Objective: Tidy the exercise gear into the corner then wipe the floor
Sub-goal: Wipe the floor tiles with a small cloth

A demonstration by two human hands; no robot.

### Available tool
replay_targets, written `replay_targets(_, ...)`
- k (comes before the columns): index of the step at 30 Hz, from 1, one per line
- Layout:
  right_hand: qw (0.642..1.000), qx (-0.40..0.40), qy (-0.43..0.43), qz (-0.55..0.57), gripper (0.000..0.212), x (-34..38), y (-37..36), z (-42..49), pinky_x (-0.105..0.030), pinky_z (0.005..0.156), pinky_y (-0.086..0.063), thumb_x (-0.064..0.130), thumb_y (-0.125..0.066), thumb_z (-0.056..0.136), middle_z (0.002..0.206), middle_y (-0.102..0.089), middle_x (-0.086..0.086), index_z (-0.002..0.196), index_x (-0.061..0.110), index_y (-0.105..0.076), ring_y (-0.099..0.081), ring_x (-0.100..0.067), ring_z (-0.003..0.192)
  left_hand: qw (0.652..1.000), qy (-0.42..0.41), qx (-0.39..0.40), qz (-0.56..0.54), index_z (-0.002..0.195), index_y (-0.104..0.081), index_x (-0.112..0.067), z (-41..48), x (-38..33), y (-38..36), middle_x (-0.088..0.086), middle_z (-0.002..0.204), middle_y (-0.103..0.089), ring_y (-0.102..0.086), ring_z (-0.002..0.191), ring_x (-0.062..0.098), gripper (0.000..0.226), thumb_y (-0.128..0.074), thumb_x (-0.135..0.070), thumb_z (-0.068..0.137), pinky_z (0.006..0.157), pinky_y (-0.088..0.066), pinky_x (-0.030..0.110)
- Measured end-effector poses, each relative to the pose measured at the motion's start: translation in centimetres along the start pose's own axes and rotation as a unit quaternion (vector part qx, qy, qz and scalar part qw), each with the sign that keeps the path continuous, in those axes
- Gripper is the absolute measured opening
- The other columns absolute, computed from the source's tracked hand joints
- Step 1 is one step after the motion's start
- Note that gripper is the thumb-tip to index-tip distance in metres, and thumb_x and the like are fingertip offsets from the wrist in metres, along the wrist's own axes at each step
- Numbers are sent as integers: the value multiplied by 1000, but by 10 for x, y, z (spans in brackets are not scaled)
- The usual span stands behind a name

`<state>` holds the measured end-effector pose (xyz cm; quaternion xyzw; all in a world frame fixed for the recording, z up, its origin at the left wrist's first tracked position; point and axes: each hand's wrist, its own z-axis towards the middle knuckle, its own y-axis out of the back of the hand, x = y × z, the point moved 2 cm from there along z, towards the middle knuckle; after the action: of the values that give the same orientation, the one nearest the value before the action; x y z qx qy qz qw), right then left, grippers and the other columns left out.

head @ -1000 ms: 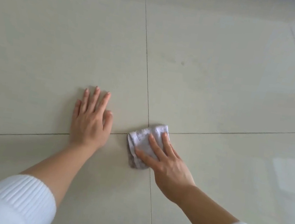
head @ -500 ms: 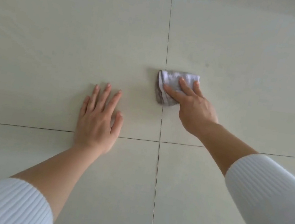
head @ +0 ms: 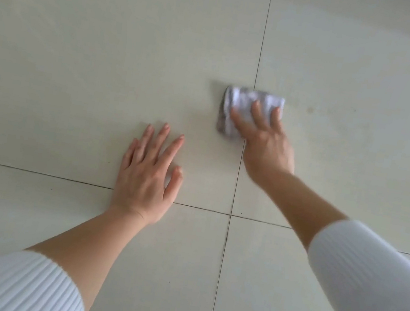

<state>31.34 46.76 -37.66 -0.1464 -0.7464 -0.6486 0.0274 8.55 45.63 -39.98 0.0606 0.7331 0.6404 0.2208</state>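
One cloth down, most of the floor yet to be wiped

A small, folded white-and-grey cloth (head: 247, 100) is pressed flat on the pale, glossy tiled floor (head: 80, 53), straddling the thin dark vertical grout line (head: 262, 42) ahead of the person. It is held down by the right hand (head: 265, 146), whose fingers are laid straight and spread over its near half; nothing is curled round it. The left hand (head: 145, 180) is planted palm-down on the tile, nearer and to the left. Its fingers are straight and slightly fanned, and its heel lies over the horizontal grout line (head: 33, 171). It is apart from the cloth and is judged to be a support only.

No exercise gear is seen, so whether the tidying is finished cannot be told. The wiping stage is judged to be under way. A faint yellowish mark (head: 310, 109) is seen near the cloth on its right, and small dark specks (head: 51, 188) are scattered on the nearer tiles, so much is judged to be left.

No wall, skirting or furniture is shown on any side. Open tile is offered ahead, left and right. A stroke drawn back would be hindered only by the left hand and the ribbed white sleeves (head: 14, 283).
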Motion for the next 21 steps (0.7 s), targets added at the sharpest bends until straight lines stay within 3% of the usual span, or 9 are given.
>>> replay_targets(3,987,-10,162,-13,80,-2,-9,-58,-44,103,-41,-13,-50,78,151,-39,-3,141,36,-44,-27,-41,141,1000,0,9,1,148,-30,-28,0,0,2,0,159,-19,-11,148,22,57,-31,-39,92,117,-18,45)
replay_targets(5,981,-4,189,-44,81,-26,-5,-69,-47,112,-31,-15,-51,77,152,-38,-4,141,34,-44,-28,-35,142,1000,2,13,-2,148,-30,-28,0,-1,3,0,159,-19,-11,148,22,57,-29,-39,92,117,-17,45)
replay_targets(9,999,5,-36,-30,78,-64,19,-27,-48,117,-22,-9,-39,85,158,-24,-2,146,39,-31,-17,-31,146,1000,6,20,-7,148,-29,-29,2,-2,4,-1,159,-19,-10,148,22,57,-31,-39,92,118,-13,42)
replay_targets(12,987,3,-157,14,73,-63,30,31,-45,103,-37,-1,-32,90,160,-15,5,147,45,-26,-4,-31,147,1000,3,19,-10,147,-29,-29,1,-3,3,0,159,-20,-12,148,24,56,-34,-38,92,117,-12,42)
replay_targets(14,982,15,-186,23,75,-53,35,73,-44,93,-44,0,-30,89,160,-10,9,146,49,-22,3,-33,147,1000,2,16,-7,147,-30,-28,0,-3,4,0,159,-20,-13,147,25,56,-34,-37,92,116,-15,43)
replay_targets(17,981,27,-190,39,76,-28,35,122,-44,93,-44,1,-30,89,161,-6,10,145,51,-21,8,-37,146,1000,2,16,-3,147,-31,-28,1,-3,4,0,159,-19,-13,147,24,56,-34,-37,92,116,-15,42)
replay_targets(21,992,23,-119,45,76,20,29,134,-41,96,-43,-1,-31,89,160,-8,11,144,52,-23,8,-36,146,1000,2,26,-3,148,-31,-29,1,-3,5,-2,160,-17,-10,148,23,57,-34,-37,91,116,-14,42)
